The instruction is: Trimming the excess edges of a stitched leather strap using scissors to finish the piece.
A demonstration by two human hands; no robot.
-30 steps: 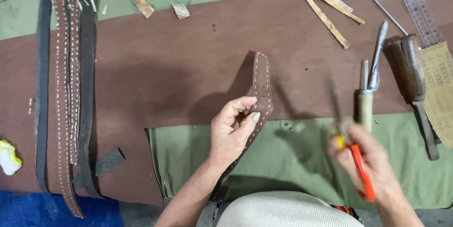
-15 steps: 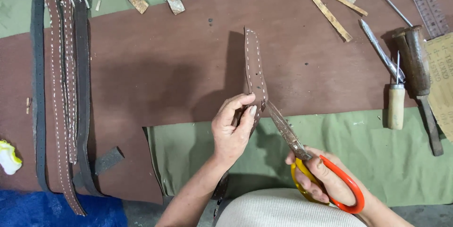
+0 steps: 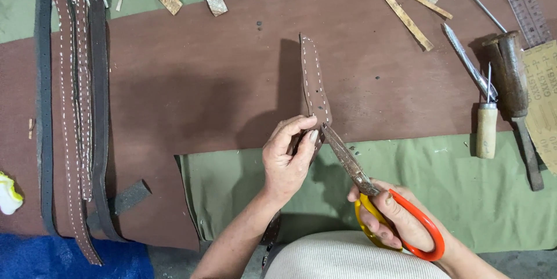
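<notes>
Left hand [image 3: 288,160] pinches the upright stitched leather strap [image 3: 314,84]; right hand [image 3: 394,218] grips orange-handled scissors [image 3: 371,189], blades angled up-left, tip touching the strap's right edge.

Matt brown leather strap [image 3: 314,84] stitched in white thread, dull tarnished metal scissors [image 3: 348,162] with glossy orange plastic handles, smooth pale wooden awl handle [image 3: 486,130], matt green cloth [image 3: 464,186]

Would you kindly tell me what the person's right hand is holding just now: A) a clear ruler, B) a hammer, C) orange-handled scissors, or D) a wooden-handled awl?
C: the right hand grips the orange-handled scissors, their blades reaching the stitched leather strap held up by the left hand.
</notes>
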